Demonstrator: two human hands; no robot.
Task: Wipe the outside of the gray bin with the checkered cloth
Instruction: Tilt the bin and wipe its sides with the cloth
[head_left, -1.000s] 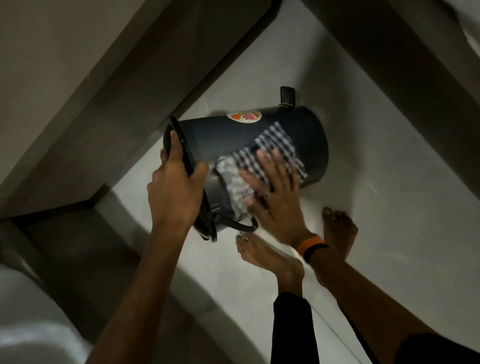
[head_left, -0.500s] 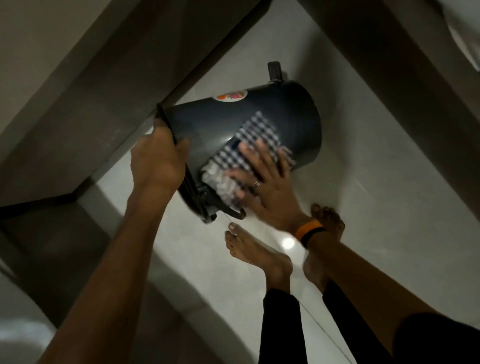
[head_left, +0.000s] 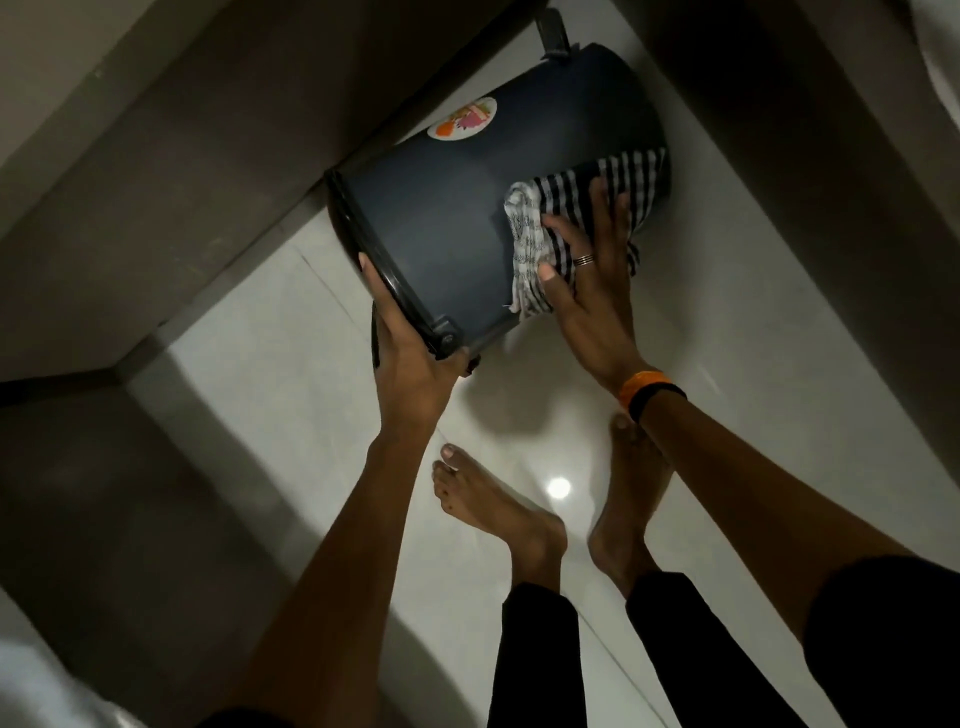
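The gray bin (head_left: 447, 208) is tilted on its side above the floor, its rim toward me and its base pointing away to the upper right. A round orange-and-pink sticker (head_left: 462, 124) shows on its upper side. My left hand (head_left: 410, 358) grips the bin's black rim at its lower edge. My right hand (head_left: 587, 270), wearing a ring and an orange-and-black wristband, presses the checkered cloth (head_left: 613, 187) flat against the bin's outer wall near the base. Part of the cloth is bunched white by my thumb.
Glossy white tiled floor (head_left: 270, 332) lies beneath, with my two bare feet (head_left: 498, 509) just below the bin. A dark wall or cabinet face (head_left: 208, 156) runs along the left, another dark surface (head_left: 831, 208) along the right. A foot pedal (head_left: 553, 31) sticks out at the bin's base.
The cloth and my right hand have slid along the bin's wall from near the rim toward the base. My left hand has shifted down the rim, and the bin has turned.
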